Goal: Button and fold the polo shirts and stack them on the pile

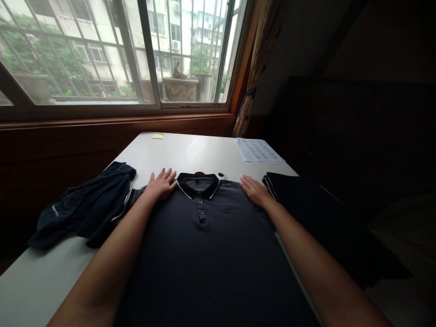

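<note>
A dark polo shirt [207, 236] with a white-trimmed collar lies face up on the white table [190, 152], collar toward the window. My left hand [161, 184] rests flat on its left shoulder, fingers stretched out and holding nothing. On the right shoulder lies my right hand [254, 188], also flat with fingers extended. Both forearms reach forward along the shirt's sides.
A crumpled dark garment [85, 206] lies at the table's left edge. Another dark folded garment [313, 209] sits at the right. A printed sheet [257, 150] and a yellow sticky note [157, 136] lie farther back. A window runs behind the table.
</note>
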`<state>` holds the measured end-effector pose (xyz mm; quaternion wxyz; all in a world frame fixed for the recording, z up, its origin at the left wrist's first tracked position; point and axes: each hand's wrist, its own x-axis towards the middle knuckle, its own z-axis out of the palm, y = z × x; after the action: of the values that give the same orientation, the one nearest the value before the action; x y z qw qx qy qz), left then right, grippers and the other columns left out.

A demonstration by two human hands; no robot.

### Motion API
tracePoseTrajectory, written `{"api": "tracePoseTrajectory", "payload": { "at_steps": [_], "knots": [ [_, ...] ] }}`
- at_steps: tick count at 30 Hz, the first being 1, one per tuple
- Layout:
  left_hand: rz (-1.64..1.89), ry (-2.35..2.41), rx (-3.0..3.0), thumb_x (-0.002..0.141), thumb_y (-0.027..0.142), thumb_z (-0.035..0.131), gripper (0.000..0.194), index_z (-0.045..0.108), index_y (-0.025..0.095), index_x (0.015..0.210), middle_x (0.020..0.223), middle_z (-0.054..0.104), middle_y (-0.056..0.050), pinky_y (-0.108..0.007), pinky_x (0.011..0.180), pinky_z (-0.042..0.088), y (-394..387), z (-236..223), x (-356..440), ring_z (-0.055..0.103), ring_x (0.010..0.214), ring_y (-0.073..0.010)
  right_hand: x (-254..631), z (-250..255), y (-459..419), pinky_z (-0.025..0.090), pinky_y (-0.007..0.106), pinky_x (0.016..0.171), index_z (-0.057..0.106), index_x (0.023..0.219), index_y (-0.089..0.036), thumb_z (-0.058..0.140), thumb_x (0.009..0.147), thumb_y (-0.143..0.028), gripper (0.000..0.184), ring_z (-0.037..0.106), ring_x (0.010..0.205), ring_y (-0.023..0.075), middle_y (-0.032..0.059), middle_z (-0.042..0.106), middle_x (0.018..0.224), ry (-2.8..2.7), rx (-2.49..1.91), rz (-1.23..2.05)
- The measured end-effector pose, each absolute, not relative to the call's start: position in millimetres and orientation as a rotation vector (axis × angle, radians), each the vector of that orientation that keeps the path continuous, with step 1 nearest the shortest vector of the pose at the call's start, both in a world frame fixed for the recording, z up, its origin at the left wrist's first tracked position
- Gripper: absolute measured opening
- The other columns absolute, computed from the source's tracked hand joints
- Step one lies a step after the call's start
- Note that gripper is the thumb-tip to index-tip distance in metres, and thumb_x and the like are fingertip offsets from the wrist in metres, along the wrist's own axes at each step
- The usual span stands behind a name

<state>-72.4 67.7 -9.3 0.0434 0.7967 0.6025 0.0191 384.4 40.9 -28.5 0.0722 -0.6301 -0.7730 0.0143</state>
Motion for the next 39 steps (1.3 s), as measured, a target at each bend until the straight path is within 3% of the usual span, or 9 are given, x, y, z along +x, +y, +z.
{"api": "tracePoseTrajectory", "payload": {
  "at_steps": [7,14,20,23,25,28,30,35,39],
  "knots": [
    [0.003,1.863,2.447,0.100,0.060,0.016,0.068,0.015,0.029,0.161,0.168,0.003,0.000,-0.068,0.119,0.008,81,-8,-74,0.002,0.155,-0.0310,385,-27,50,0.021,0.046,0.123,0.035,0.155,-0.026,0.014,0.104,-0.053,0.062,0.022,0.152,0.0219,0.0024,0.027,0.165,-2.309,-1.954,0.065],
    [-0.013,1.868,2.440,0.100,0.058,0.019,0.067,0.014,0.030,0.161,0.168,0.002,0.000,-0.067,0.119,0.007,93,-10,-75,0.001,0.155,-0.0313,388,-30,67,0.021,0.051,0.122,0.033,0.156,-0.025,0.015,0.102,-0.058,0.066,0.019,0.153,0.0237,0.0041,0.022,0.166,-2.297,-1.980,0.068],
    [0.027,1.854,2.442,0.101,0.056,0.021,0.066,0.016,0.029,0.160,0.168,0.004,-0.001,-0.068,0.118,0.007,95,-11,-76,0.003,0.155,-0.0314,390,-33,73,0.025,0.050,0.120,0.037,0.154,-0.026,0.020,0.103,-0.054,0.061,0.023,0.152,0.0236,0.0055,0.027,0.165,-2.283,-1.969,0.015],
    [0.111,1.859,2.454,0.101,0.056,0.026,0.064,0.025,0.028,0.159,0.168,0.014,-0.004,-0.068,0.118,0.011,91,-11,-75,0.010,0.154,-0.0331,388,-32,70,0.027,0.048,0.120,0.043,0.151,-0.024,0.025,0.103,-0.051,0.058,0.028,0.150,0.0241,0.0067,0.034,0.162,-2.267,-1.937,-0.035],
    [0.276,1.875,2.510,0.100,0.052,0.035,0.060,0.040,0.024,0.153,0.164,0.030,-0.009,-0.066,0.117,0.018,86,-11,-75,0.022,0.151,-0.0353,386,-30,67,0.028,0.046,0.119,0.049,0.147,-0.022,0.030,0.103,-0.047,0.054,0.034,0.147,0.0246,0.0080,0.040,0.159,-2.247,-1.910,-0.077],
    [0.551,1.876,2.612,0.098,0.036,0.045,0.042,0.060,0.018,0.133,0.143,0.056,-0.015,-0.055,0.112,0.034,75,-6,-76,0.048,0.133,-0.0333,380,-24,60,0.031,0.044,0.118,0.058,0.139,-0.018,0.037,0.101,-0.037,0.048,0.043,0.141,0.0257,0.0110,0.051,0.150,-2.209,-1.866,-0.142],
    [0.624,1.857,2.648,0.096,0.024,0.045,0.033,0.067,0.017,0.119,0.126,0.064,-0.014,-0.047,0.104,0.043,68,1,-77,0.057,0.118,-0.0299,374,-16,52,0.036,0.043,0.114,0.064,0.131,-0.016,0.040,0.099,-0.029,0.043,0.051,0.132,0.0267,0.0131,0.060,0.141,-2.188,-1.832,-0.179],
    [0.608,1.694,2.756,0.094,0.020,0.048,0.022,0.069,0.021,0.088,0.100,0.067,-0.009,-0.038,0.086,0.052,47,18,-71,0.060,0.098,-0.0256,337,6,27,0.044,0.039,0.104,0.071,0.116,-0.019,0.045,0.096,-0.020,0.033,0.059,0.113,0.0256,0.0106,0.070,0.118,-2.208,-1.701,-0.219],
    [0.560,1.553,2.804,0.092,0.020,0.053,0.017,0.070,0.024,0.096,0.100,0.068,-0.006,-0.034,0.084,0.054,17,16,-54,0.061,0.096,-0.0226,294,10,11,0.047,0.037,0.102,0.070,0.115,-0.023,0.049,0.097,-0.025,0.028,0.057,0.109,0.0244,0.0083,0.068,0.115,-2.337,-1.494,-0.120]
  ]
}}
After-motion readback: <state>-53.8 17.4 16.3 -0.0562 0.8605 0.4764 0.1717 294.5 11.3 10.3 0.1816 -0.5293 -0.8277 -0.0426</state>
